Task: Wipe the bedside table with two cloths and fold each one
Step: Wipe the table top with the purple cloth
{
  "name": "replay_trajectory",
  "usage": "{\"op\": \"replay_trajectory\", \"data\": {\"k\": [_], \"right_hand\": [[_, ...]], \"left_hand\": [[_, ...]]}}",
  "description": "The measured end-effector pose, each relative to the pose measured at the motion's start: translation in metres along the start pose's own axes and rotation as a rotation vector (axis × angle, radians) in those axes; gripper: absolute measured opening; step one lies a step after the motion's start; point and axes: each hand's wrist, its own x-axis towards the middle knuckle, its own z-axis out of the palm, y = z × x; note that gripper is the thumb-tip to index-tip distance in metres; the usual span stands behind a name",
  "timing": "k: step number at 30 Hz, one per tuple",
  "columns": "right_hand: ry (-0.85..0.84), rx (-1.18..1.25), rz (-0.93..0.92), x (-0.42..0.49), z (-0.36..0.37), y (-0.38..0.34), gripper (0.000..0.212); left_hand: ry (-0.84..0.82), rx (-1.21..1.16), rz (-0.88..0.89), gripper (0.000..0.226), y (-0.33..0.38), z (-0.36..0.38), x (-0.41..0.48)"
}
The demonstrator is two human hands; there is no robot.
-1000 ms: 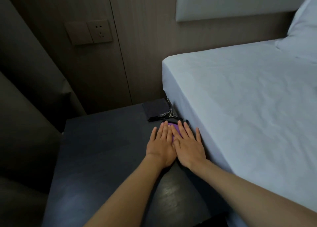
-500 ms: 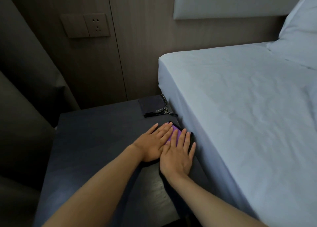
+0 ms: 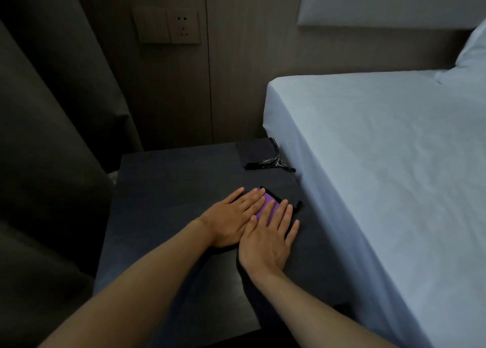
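Note:
A folded purple cloth with a dark edge lies on the dark bedside table, near the bed side. My left hand and my right hand both press flat on it, fingers stretched out and side by side, and they hide most of it. A second, dark cloth lies folded at the table's far right corner, with a shiny patterned edge toward me. Neither hand touches that one.
A bed with a white sheet stands tight against the table's right side. A dark curtain hangs at the left. The wooden wall behind carries a switch and socket plate.
The view has shifted, so the table and hands sit more to the centre. Both hands stay flat on the purple cloth; the left hand has turned to point more to the right.

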Motion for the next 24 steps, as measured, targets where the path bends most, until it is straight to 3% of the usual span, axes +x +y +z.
{"op": "replay_trajectory", "data": {"k": [24], "right_hand": [[-0.128, -0.036, -0.425, -0.05, 0.025, -0.133, 0.062]], "left_hand": [[0.033, -0.028, -0.407, 0.06, -0.073, 0.02, -0.16]]}}
